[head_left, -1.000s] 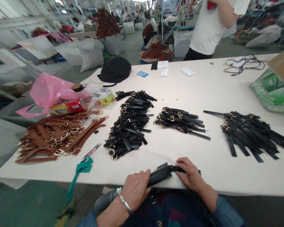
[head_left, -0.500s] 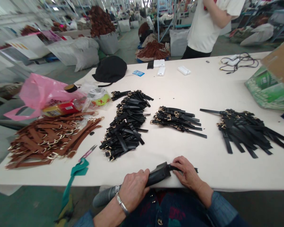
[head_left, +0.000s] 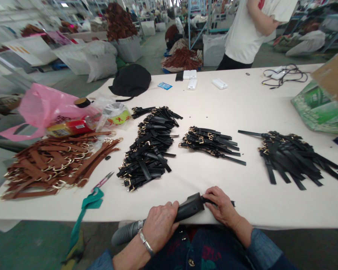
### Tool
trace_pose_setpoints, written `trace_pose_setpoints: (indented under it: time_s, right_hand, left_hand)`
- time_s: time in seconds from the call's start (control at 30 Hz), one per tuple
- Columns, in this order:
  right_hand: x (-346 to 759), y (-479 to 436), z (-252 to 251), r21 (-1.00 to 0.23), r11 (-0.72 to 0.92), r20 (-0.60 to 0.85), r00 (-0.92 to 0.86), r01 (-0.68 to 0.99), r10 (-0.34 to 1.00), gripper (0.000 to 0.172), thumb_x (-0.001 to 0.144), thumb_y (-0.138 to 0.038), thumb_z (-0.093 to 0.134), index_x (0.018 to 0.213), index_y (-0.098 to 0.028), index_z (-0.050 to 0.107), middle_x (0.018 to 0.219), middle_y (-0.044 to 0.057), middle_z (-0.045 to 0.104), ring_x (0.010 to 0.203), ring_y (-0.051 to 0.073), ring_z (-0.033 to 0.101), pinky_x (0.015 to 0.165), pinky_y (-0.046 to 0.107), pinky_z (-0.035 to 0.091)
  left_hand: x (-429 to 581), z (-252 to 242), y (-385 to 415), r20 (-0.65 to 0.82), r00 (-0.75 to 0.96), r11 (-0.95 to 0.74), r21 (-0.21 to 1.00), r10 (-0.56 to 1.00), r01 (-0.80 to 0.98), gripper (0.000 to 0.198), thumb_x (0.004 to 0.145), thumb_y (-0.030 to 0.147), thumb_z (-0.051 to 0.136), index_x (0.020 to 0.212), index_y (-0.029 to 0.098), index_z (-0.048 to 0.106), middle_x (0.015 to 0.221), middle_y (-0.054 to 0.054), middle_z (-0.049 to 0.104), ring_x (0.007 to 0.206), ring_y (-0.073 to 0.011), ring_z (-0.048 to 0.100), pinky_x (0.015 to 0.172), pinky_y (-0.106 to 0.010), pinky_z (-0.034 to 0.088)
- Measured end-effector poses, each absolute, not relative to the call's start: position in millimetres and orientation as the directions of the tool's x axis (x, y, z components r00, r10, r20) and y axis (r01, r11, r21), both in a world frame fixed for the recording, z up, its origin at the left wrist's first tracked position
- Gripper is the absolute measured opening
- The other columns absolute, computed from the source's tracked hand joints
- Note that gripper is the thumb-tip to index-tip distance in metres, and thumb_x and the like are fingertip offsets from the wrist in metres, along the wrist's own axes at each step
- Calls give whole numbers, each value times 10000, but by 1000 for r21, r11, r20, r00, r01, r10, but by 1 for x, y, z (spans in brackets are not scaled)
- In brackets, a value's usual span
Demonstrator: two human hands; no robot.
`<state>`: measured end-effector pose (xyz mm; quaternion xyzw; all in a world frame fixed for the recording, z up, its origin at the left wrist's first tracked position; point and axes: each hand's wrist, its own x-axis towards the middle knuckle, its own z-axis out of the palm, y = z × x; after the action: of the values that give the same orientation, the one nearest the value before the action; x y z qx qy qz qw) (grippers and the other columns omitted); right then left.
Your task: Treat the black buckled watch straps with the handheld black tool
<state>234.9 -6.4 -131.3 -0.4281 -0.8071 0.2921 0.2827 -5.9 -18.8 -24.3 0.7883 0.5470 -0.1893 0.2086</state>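
Observation:
My left hand (head_left: pixel 162 225), with a metal bracelet at the wrist, is wrapped round a black handheld tool (head_left: pixel 192 207) with a grey ribbed end (head_left: pixel 126 232). The tool lies across the table's near edge, its wide head pointing right. At that head, my right hand (head_left: pixel 219 204) pinches a black strap (head_left: pixel 233 203), whose end sticks out beyond the fingers. Part of the strap is hidden by the fingers and the tool head. Beyond my hands lie three piles of black buckled straps: a long left pile (head_left: pixel 149 150), a small middle pile (head_left: pixel 211 142) and a right pile (head_left: pixel 295 155).
Brown straps with metal rings (head_left: pixel 50 161) lie at left, near scissors (head_left: pixel 103 181) tied with green cloth (head_left: pixel 92 200). Behind are a pink bag (head_left: pixel 45 108) and a black cap (head_left: pixel 131 80). A green box (head_left: pixel 321 101) stands right. A person (head_left: pixel 248 33) stands across the table.
The view has shifted slightly, so the things at left appear a little further left. Both hands keep almost the same place and hold on the tool and strap.

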Motion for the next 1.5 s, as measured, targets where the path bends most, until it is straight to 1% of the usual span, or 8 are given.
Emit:
trace_pose_setpoints:
  time_s: [0.17,0.33,0.4,0.57,0.8,1.0,1.27,1.5]
  right_hand:
    - [235,-7,-131,-703,469,206,-479,534,853,263,765,-167,527,1020,-219,568,917,72,549,851,207,500,750,383,433]
    - [234,-7,-130,-705,467,210,-472,534,856,269,768,-177,520,1028,-226,566,913,72,553,852,211,500,752,389,429]
    - [234,-6,-130,-706,464,203,-475,535,856,259,765,-171,513,1014,-216,567,914,75,551,854,213,497,755,392,426]
    - [235,-5,-132,-721,445,183,-473,532,862,203,725,-119,488,889,-192,582,886,74,547,848,213,494,748,378,428]
    - [236,-6,-131,-708,457,187,-482,538,856,279,769,-185,536,1044,-226,562,928,72,551,867,210,499,766,385,431]
    - [236,-6,-132,-715,461,199,-478,525,855,257,790,-206,513,1043,-227,557,926,75,554,865,212,503,762,395,435]
    - [235,-6,-130,-712,456,192,-476,535,858,251,778,-199,517,1025,-218,557,934,80,547,870,216,497,756,391,436]
    - [233,-8,-125,-739,409,188,-419,535,888,256,739,-153,530,981,-221,578,897,68,556,850,208,510,747,370,441]
  left_hand:
    - [-22,-22,-18,-547,315,-304,114,776,946,301,745,366,505,1016,247,447,911,-28,617,826,-228,589,687,-333,428]
    - [-21,-14,-17,-564,302,-313,80,768,946,263,727,342,525,964,248,459,896,-18,609,789,-222,594,673,-331,426]
    - [-12,-16,-17,-558,322,-327,94,765,940,262,729,342,522,963,246,456,891,-19,607,780,-223,595,665,-331,425]
    - [5,-25,-15,-521,343,-311,151,782,938,313,752,376,498,1028,247,426,931,-27,612,829,-228,588,685,-332,421]
    - [-28,-19,-13,-568,283,-275,103,773,956,284,755,358,489,1014,255,438,961,-22,607,863,-218,580,715,-322,417]
    - [-18,-16,-14,-576,300,-299,101,760,949,267,732,335,518,976,254,445,934,-14,595,815,-211,587,691,-316,419]
    - [-16,-25,-14,-562,279,-242,141,779,960,289,776,392,452,1029,252,444,931,-31,622,867,-218,583,716,-318,409]
    - [-29,-21,-16,-569,265,-257,96,779,962,257,752,370,489,980,256,452,933,-24,617,851,-213,584,705,-313,407]
